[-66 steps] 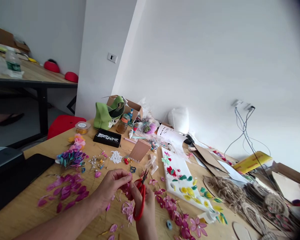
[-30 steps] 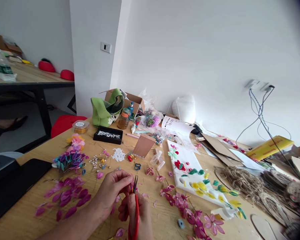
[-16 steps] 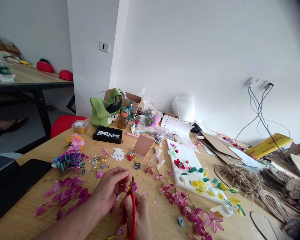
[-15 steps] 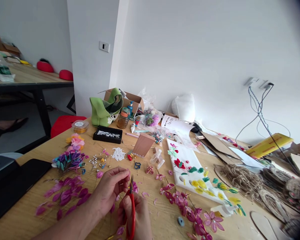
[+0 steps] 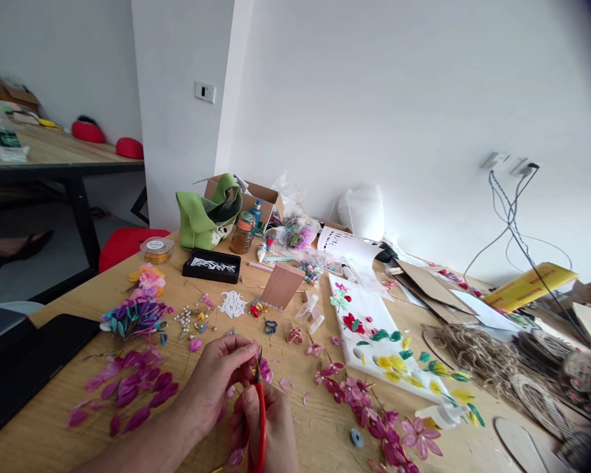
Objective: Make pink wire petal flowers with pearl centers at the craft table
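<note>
From my remote station I record the following. Right hand (image 5: 270,417): fingers clamped on the red-handled scissors (image 5: 262,410), which stand above the table (image 5: 318,427) with blades (image 5: 259,363) upward. Left hand (image 5: 214,374): thumb and forefinger together beside the blade tips; whatever they pinch is too small for me to identify. Progress, in my judgement, is partial: pink flowers (image 5: 355,394) lie made up at right, while magenta petals (image 5: 128,392) at left appear loose and unassembled. Legibility: the white label (image 5: 155,244) on the round tub (image 5: 160,257), the yellow packet (image 5: 532,287) and the printed sheet (image 5: 339,244) bear print I cannot read.
</note>
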### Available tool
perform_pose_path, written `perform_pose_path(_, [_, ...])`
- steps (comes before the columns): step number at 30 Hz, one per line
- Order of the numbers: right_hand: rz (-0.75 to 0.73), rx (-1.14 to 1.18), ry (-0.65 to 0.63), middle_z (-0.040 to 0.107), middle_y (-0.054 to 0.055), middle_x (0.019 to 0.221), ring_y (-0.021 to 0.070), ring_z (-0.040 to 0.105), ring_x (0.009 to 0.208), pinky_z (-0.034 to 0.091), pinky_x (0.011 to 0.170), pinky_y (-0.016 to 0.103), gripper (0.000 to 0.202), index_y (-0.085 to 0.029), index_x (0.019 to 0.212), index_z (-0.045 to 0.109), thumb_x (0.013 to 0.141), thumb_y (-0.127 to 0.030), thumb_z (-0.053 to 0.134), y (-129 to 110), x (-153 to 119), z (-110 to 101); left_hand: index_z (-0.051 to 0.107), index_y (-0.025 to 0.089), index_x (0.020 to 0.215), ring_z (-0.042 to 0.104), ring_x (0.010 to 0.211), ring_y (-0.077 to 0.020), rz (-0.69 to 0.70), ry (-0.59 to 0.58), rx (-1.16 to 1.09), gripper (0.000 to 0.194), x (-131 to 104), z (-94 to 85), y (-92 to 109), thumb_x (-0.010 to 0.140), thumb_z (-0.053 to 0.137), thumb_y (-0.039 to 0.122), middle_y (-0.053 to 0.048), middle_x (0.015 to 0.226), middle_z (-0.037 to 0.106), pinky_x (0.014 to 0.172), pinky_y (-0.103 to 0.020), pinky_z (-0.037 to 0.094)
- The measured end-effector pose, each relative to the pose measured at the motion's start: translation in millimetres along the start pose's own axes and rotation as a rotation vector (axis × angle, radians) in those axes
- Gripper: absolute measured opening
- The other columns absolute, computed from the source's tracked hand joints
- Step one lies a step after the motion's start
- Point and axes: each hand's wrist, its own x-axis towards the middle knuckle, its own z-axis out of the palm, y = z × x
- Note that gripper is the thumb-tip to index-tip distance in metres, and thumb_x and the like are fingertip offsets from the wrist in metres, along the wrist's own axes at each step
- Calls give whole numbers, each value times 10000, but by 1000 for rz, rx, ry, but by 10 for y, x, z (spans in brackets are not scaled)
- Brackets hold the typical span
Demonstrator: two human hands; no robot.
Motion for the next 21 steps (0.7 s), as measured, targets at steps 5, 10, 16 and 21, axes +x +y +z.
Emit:
perform_pose_path(5, [-28, 34, -5, 480, -33, 408, 53, 361, 286, 302, 327, 179, 525, -174, 583, 528, 752, -668, 582, 41, 13, -10, 599, 141, 600, 459, 472, -71, 12, 14, 34, 243, 11, -14, -26, 629, 769, 312, 25, 522, 554, 452, -177, 308])
perform_pose_path(10, [-20, 14, -12, 465, -38, 390, 56, 369, 277, 289, 315, 175, 523, -177, 566, 514, 765, -657, 581, 72, 20, -27, 585, 143, 612, 445, 466, -75, 22, 16, 82, 260, 25, -39, -58, 645, 758, 334, 24, 510, 547, 433, -180, 258])
perform_pose_path(16, [16, 21, -29, 474, -46, 386, 53, 345, 242, 323, 296, 181, 519, -184, 584, 511, 760, -666, 584, 32, 7, -33, 585, 139, 571, 433, 455, -75, 76, 7, 88, 262, 7, -16, -23, 619, 764, 324, 28, 487, 531, 429, -186, 269])
perform_pose_path(21, [52, 11, -23, 491, -43, 380, 54, 357, 228, 340, 290, 184, 553, -178, 579, 510, 716, -707, 598, 3, 4, -31, 590, 137, 574, 443, 466, -83, 89, 14, 122, 255, 5, -8, -8, 630, 745, 331, 23, 491, 542, 435, -191, 277])
